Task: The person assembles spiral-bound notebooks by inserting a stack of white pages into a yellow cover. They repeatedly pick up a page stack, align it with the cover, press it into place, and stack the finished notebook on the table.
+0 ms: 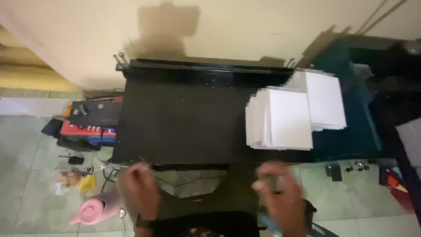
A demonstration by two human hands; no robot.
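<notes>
Both hands, left hand (139, 186) and right hand (277, 188), look blurry, loosely curled and empty near the black desk (184, 118); white paper stacks (289, 116) sit untouched.

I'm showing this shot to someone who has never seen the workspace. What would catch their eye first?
Probably the two bright stacks of white sheets, fanned and overlapping at the right end of the black table. Next, the blurred left hand and right hand at the table's near edge, both curled and seemingly holding nothing. A pink bottle lies on the floor at lower left.
</notes>
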